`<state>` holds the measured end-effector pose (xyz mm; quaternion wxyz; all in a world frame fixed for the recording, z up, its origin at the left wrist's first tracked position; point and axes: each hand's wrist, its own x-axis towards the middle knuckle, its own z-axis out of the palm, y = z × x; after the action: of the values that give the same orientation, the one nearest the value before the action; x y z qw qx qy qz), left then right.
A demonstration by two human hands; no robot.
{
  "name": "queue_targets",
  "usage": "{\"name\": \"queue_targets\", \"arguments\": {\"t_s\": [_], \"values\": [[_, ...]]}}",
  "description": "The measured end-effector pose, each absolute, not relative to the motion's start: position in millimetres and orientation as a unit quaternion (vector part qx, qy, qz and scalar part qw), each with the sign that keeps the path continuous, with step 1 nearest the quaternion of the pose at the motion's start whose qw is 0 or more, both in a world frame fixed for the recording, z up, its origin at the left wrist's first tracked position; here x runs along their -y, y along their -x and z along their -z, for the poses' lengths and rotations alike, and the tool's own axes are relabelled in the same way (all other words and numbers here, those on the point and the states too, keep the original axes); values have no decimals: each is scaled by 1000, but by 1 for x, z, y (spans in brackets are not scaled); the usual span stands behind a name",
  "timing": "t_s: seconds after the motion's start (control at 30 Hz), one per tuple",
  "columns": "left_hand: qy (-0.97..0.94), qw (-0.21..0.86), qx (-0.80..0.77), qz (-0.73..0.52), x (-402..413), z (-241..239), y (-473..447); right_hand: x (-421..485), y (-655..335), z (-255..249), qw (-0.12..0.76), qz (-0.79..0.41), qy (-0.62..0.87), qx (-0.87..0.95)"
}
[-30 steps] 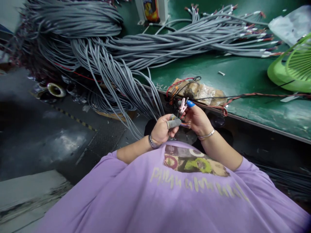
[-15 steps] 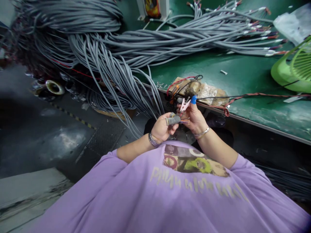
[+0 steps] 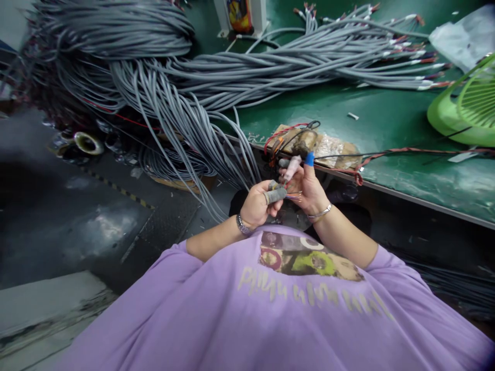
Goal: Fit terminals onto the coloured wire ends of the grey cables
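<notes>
My left hand [image 3: 257, 204], with grey covers on some fingers, is closed in a pinch. Thin coloured wires [image 3: 294, 195] stick out from its fingertips towards the right; the rest of what it holds is hidden. Facing it, my right hand [image 3: 312, 191] wears a blue cover on the thumb. Its fingers are closed around a small pale pink clip [image 3: 293, 169], shaped like a clothespin, whose lower end is near a wire by the left fingertips. Whether the clip bites on that wire I cannot tell.
Grey cables [image 3: 240, 77] lie in thick bundles on the green table [image 3: 402, 129] and hang over its edge. A taped cardboard piece [image 3: 340, 149] with red and black leads sits at that edge. A green fan [image 3: 464, 111] stands at the right, beside a plastic bag [image 3: 466, 38].
In my right hand the pink clip has turned, and its two spread arms now look like one narrow piece. My left hand stays nearly in place.
</notes>
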<state>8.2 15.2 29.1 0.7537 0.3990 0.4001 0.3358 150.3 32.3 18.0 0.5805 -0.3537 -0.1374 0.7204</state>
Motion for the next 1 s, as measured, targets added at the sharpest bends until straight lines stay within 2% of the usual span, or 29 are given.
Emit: {"name": "queue_targets", "arguments": {"t_s": [0.27,0.57,0.73,1.0], "values": [[-419,739,-398,-346,-5,-34,-6,-25,-155,-27,568,-723,369,139],[-364,751,-413,-364,-8,-37,-10,-27,-150,-19,596,-664,414,183],[-371,748,-408,-370,-8,-38,-11,-33,-151,-17,581,-688,400,170],[-373,742,-430,-354,-9,-36,-13,-38,-149,-14,608,-681,372,167]]}}
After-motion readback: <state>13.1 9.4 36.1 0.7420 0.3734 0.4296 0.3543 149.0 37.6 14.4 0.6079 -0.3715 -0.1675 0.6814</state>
